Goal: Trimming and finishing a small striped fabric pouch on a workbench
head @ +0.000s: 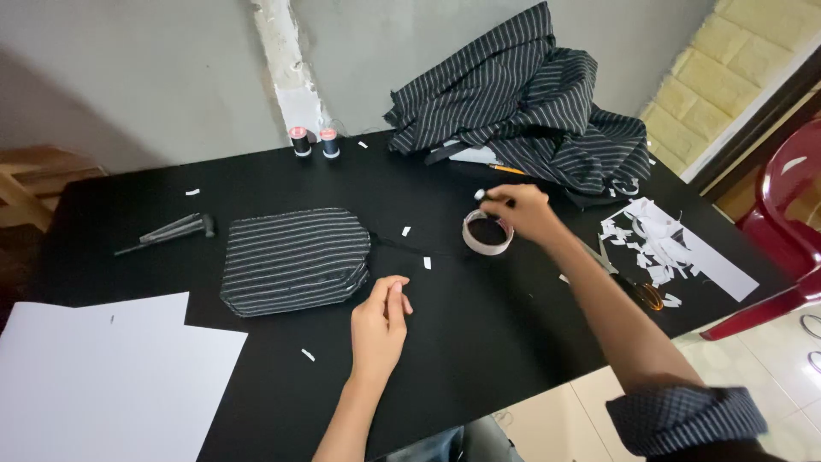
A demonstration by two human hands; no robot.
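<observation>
From the head view, the right hand (523,210) reaches across the counter (479,334) and pinches a small white bit, probably the free end of tape, just above the roll of tape (488,233), which lies flat near the counter's middle right. The left hand (380,321) rests on the counter with fingers loosely curled, thumb and forefinger close together and possibly pinching a small white scrap; it lies just right of the striped fabric pad (295,259). To pull tape cleanly, I judge the roll wants steadying so it does not slide.

The counter is black and matte, littered with white paper scraps (650,244). White sheets (111,376) cover its near left corner, a heap of striped cloth (530,103) lies at the back, with two thread spools (312,141) by the grey wall. A red chair (791,214) stands to the right.
</observation>
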